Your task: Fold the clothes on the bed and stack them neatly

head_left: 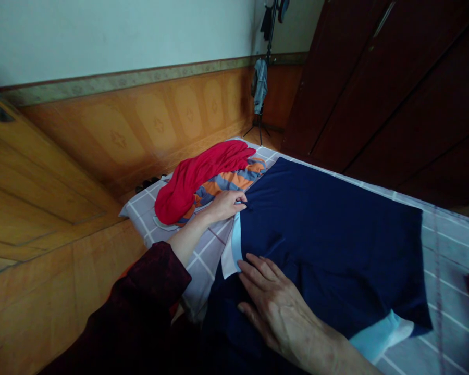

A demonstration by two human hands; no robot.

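Observation:
A navy blue garment (328, 229) with light blue and white trim lies spread on the bed; part of it hangs over the near edge. With thumb and fingers, my left hand (227, 204) pinches its left edge, just above a strip of white and light blue trim (232, 252). Flat on the navy cloth, my right hand (277, 299) has its fingers stretched out, the tips beside that trim. Another light blue and white piece (383, 333) shows at the lower right. Whether the garment is a shirt or trousers, I cannot tell.
Red cloth (203, 174) and an orange and grey striped cloth (230, 181) lie heaped on the checked bedsheet (199, 265). A coat stand (260, 112) with clothes is in the corner. A dark wardrobe (375, 94) stands right, a wooden door (35, 192) left.

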